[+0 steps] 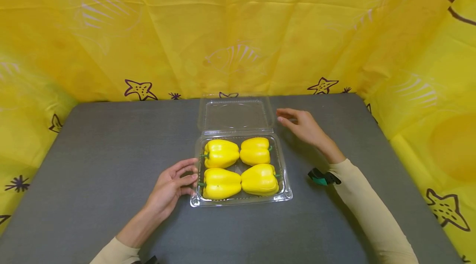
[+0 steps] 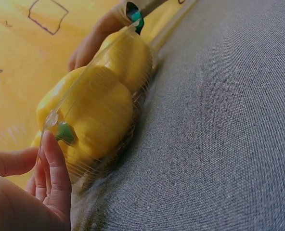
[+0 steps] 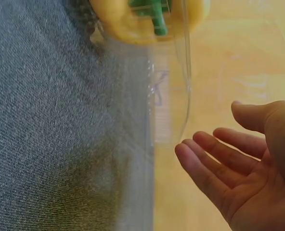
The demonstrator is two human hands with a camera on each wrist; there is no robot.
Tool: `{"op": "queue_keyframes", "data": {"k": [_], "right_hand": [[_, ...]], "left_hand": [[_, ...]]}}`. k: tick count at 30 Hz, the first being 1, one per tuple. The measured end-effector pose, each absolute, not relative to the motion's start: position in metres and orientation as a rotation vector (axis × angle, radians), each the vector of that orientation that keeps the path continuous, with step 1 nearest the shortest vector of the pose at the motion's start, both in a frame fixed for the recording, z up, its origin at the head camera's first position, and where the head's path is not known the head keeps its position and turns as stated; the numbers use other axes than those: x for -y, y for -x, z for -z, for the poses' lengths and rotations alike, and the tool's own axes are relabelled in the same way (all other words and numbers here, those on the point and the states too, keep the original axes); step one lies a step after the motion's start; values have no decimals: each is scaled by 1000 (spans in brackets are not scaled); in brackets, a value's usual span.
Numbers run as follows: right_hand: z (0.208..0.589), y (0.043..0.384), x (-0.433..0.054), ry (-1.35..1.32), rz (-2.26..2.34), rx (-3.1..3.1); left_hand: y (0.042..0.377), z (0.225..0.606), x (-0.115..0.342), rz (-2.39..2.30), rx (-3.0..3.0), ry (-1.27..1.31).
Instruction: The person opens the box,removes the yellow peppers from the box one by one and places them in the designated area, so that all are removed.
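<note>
A clear plastic clamshell container [image 1: 241, 203] lies with its lid [image 1: 235, 116] folded back, away from me. Several yellow bell peppers [image 1: 221, 183] with green stems sit in its base in two rows. My left hand [image 1: 169, 187] is at the base's left side; in the left wrist view its thumb and fingers [image 2: 56, 175] pinch the clear rim beside a pepper's stem [image 2: 65, 133]. By the lid's right edge, my right hand [image 1: 303, 125] hovers with its fingers extended and loosely bent. It holds nothing, and the right wrist view shows the fingertips [image 3: 185, 151] close to the lid.
A grey cloth-covered table [image 1: 111, 144] lies under the container. Yellow fabric [image 1: 178, 41] printed with fish and starfish hangs behind the table and along both sides. Both arms wear light sleeves, with a dark and green band [image 1: 323, 177] at the right wrist.
</note>
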State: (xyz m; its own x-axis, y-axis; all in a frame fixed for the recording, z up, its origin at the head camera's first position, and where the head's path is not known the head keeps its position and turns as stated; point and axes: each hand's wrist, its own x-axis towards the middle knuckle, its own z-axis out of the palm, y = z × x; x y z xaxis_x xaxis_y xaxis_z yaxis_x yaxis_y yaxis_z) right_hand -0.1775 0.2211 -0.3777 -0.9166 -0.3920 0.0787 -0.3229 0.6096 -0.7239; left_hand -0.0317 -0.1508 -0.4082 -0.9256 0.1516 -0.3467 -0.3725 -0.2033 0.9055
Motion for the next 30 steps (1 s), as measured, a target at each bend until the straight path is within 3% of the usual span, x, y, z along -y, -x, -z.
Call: {"op": "queue_keyframes", "data": {"k": [30], "right_hand": [[362,117,-206,784,1181,-2679]], "left_hand": [[32,410,151,-2176,-1730,247]]}}
